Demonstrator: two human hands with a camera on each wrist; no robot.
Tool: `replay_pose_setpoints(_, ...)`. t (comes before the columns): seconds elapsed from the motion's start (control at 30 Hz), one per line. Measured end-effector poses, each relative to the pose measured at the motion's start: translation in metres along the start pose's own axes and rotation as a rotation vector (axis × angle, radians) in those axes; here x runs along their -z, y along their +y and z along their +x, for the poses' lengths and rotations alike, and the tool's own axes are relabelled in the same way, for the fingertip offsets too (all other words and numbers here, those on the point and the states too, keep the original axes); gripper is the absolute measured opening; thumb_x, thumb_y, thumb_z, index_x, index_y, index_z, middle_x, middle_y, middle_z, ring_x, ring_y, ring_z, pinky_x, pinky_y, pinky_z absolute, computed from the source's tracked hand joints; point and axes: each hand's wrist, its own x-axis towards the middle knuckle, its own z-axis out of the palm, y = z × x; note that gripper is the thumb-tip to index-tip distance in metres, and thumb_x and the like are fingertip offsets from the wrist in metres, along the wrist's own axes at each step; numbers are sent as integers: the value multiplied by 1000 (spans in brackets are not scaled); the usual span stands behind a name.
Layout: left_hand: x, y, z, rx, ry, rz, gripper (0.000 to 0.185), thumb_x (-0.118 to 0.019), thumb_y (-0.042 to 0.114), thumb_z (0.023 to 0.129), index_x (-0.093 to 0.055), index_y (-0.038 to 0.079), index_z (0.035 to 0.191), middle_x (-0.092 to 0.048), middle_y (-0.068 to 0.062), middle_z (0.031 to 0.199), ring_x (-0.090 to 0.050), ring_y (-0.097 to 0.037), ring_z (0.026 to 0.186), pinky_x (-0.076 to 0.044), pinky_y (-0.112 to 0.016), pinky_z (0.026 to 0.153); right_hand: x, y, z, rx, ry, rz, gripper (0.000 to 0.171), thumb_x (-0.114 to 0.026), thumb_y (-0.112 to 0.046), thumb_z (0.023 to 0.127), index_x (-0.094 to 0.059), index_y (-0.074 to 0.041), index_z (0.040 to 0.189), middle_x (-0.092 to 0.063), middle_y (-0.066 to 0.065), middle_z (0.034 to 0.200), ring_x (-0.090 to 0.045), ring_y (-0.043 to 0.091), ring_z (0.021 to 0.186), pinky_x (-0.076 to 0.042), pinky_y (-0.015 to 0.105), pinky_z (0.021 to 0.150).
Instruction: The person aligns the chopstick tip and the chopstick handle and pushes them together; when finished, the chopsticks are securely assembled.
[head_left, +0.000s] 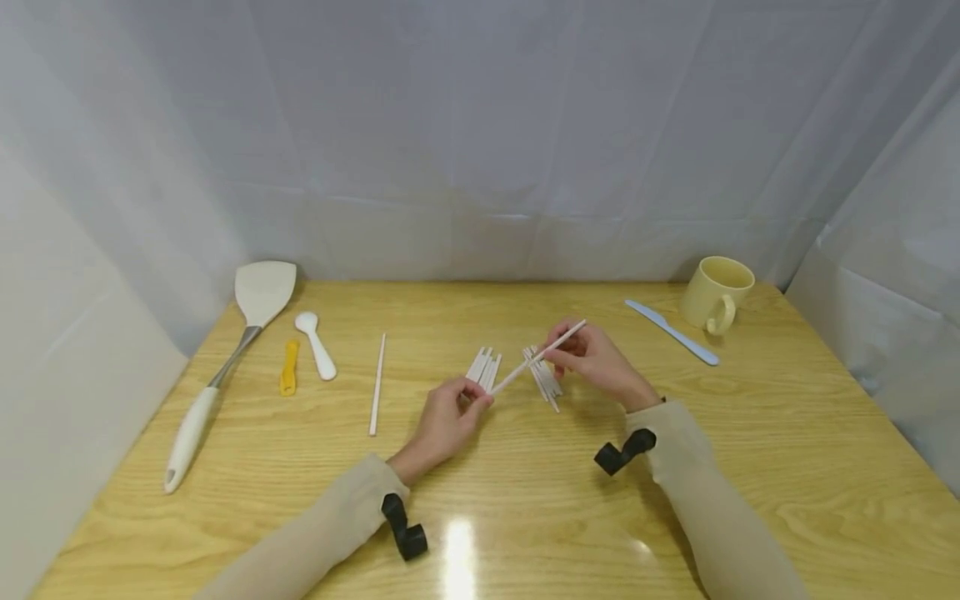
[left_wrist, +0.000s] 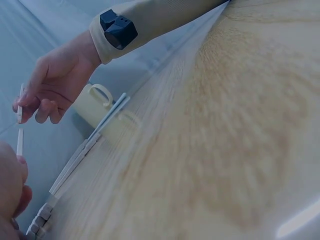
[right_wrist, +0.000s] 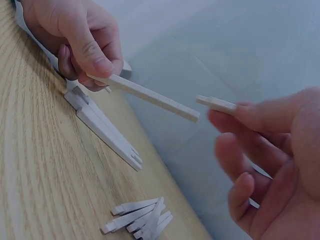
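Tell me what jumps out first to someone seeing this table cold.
At the table's middle, the left hand and right hand pinch the two ends of a white stick, above small heaps of short pieces. A long spatula lies at far left, a yellow mug at the back right corner.

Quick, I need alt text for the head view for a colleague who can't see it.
Over a wooden table, the left hand and right hand each pinch one end of a thin white stick, above two small piles of short white pieces.
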Motion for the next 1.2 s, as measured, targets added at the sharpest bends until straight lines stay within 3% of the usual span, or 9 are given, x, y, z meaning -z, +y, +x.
replay_pose_setpoints(0.13,0,-1,0,6,0,-21,7,-69,9,86,-66,4,84,-60,-5,73,-45,-10,62,-38,-21,54,-6,0,1,38,-21,-59,7,-58,0,93,-55,5,97,-60,26,88,-57,14,62,-52,36,60)
replay_pose_setpoints(0.37,0,-3,0,5,4,-58,7,-70,8,87,-65,3,85,-59,-6,74,-45,-10,61,-37,-19,51,-4,-4,-1,26,99,-2,8,-57,-1,94,-52,5,97,-69,11,92,-55,14,59,-49,33,58)
replay_pose_setpoints(0.7,0,-4,0,-54,13,-44,6,-70,6,86,-65,4,84,-55,-4,69,-40,-7,57,-33,-19,49,2,-2,-1,-28,35,27,9,-57,-2,95,-54,6,97,-64,-3,78,-53,24,59,-47,33,57)
replay_pose_setpoints(0.87,1,-3,-2,-94,18,-33,6,-71,4,84,-65,3,82,-53,-3,66,-39,-5,53,-31,-19,45,4,-4,-3,-33,-3,44,11,-57,-4,95,-54,7,98,-65,0,79,-54,25,62,-48,34,60)
replay_pose_setpoints(1.07,-2,-5,-1,-116,4,-32,7,-72,5,84,-66,3,82,-54,-3,65,-40,-4,54,-32,-18,46,1,-3,-2,-10,-2,25,10,-59,-2,94,-52,6,95,-59,20,82,-54,16,58,-48,34,56)
replay_pose_setpoints(1.2,-3,-6,-2,-133,13,-32,8,-72,3,83,-65,2,80,-52,-1,63,-39,-3,54,-31,-17,47,-2,-2,-1,-2,13,27,8,-59,2,92,-51,6,93,-56,22,78,-52,13,54,-46,32,51)
